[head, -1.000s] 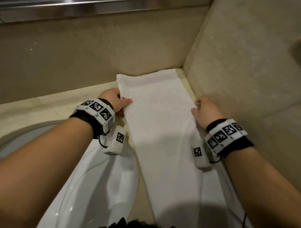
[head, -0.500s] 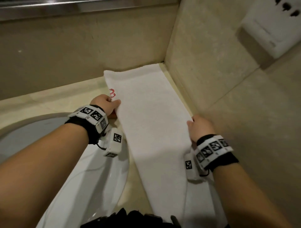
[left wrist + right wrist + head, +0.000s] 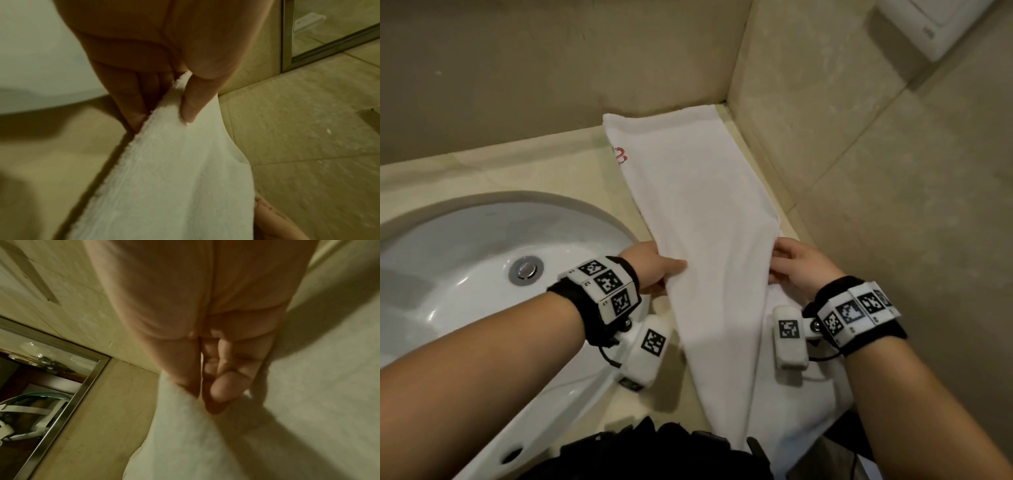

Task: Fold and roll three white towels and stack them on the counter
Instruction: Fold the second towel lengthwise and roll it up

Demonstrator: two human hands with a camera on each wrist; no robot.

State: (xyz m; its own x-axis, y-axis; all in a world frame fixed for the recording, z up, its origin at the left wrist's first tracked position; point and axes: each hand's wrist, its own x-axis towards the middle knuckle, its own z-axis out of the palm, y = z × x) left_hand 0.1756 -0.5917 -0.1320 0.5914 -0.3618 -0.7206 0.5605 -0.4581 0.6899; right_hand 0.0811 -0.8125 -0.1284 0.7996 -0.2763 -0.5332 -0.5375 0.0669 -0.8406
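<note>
1. Both hands have slid back along the towel [image 3: 709, 240] toward the person since the earlier frame, from about its middle to nearer the desk's front edge.
2. Left hand [image 3: 654, 267]: it pinches the towel's left edge, thumb on top and fingers [image 3: 131, 104] beneath, as the left wrist view shows.
3. Right hand [image 3: 801, 263]: it holds the right edge, thumb and fingers [image 3: 224, 386] closed on the cloth.
4. Between the two hands the towel is lifted and creased into a shallow fold.
5. Folded into a long white strip, the towel runs from the desk's [image 3: 517, 164] back right corner to its front edge, along the right wall [image 3: 893, 205].
6. Small red stitching [image 3: 619, 157] shows near the towel's far left edge.
7. A white sink [image 3: 448, 274] with a metal drain [image 3: 526, 270] is set in the desk left of the towel.
</note>
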